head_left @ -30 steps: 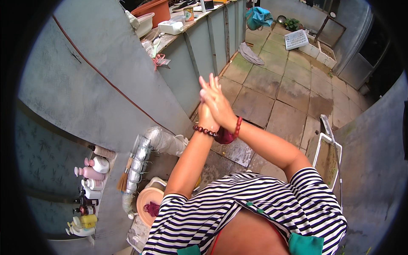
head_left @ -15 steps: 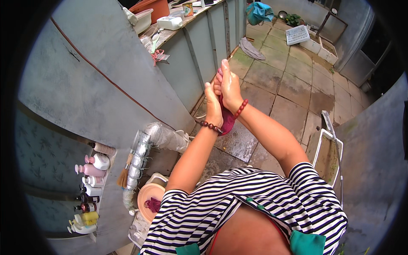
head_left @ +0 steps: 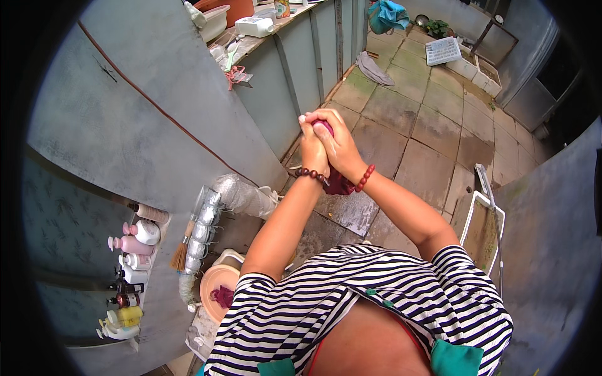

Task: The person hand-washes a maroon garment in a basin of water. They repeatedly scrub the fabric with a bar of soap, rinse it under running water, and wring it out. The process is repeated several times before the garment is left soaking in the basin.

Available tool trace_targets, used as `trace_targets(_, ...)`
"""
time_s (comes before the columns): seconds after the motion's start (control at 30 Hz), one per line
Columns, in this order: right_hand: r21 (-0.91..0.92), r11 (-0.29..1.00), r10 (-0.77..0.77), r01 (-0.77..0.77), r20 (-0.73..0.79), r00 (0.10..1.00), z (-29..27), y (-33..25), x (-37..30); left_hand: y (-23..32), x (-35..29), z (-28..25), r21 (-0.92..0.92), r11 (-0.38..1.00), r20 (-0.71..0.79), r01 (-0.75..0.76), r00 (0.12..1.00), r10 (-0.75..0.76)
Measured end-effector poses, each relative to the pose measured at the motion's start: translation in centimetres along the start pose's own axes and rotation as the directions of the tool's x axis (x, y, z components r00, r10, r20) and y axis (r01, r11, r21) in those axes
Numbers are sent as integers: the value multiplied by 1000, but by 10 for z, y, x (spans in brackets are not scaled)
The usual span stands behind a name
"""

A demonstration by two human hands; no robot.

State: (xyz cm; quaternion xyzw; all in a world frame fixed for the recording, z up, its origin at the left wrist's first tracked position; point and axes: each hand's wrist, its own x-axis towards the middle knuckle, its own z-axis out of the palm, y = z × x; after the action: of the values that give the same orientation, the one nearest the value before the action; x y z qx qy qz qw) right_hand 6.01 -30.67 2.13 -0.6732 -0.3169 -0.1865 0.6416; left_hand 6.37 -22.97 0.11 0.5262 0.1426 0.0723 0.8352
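Between my two hands a wet-looking dark red cloth (head_left: 339, 183) is squeezed; its lower part hangs out below the wrists, and a bit of it shows between the fingers at the top. My left hand (head_left: 313, 150) is wrapped against the cloth from the left side. From the right, my right hand (head_left: 338, 141) folds over it, fingers curled across toward the left fingertips. Both hands press together in front of me, above the paved ground. Most of the cloth is hidden inside the grip. Another dark red cloth (head_left: 222, 296) lies in a peach basin (head_left: 212, 279) at lower left.
Several pump bottles (head_left: 139, 244) line a shelf at left, near a wrapped pipe (head_left: 235, 195) and a brush (head_left: 180, 255). A white jug (head_left: 254, 26) stands on the ledge ahead. To the right is a white-rimmed trough (head_left: 480, 235); a grey cloth (head_left: 375, 69) lies on the paving.
My hands have come lower and closer together. The right fingers, upright before, now curl over the cloth and the left hand. More cloth hangs below the wrists.
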Motion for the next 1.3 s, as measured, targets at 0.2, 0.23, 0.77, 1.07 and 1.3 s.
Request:
trace_targets(0.2,612,633,568,-475,51,822,-12,-3,40,-17,-33,10,552,816,125,-173,984,124)
trace_targets(0.23,623,570,639,-536,75,766,-16,-6,45,-17,-33,6,580,784,178,-222,973,144)
trace_targets(0.77,253,951,185,-176,-12,983,-12,-23,18,-5,-26,-4,351,865,311,-358,916,253)
trace_targets(1.07,675,383,648,-631,290,704,-38,23,34,-1,-13,-25,722,411,560,-557,819,127)
trace_targets(1.3,459,575,554,-678,391,735,-46,23,14,2,12,-50,389,865,337,-318,923,188)
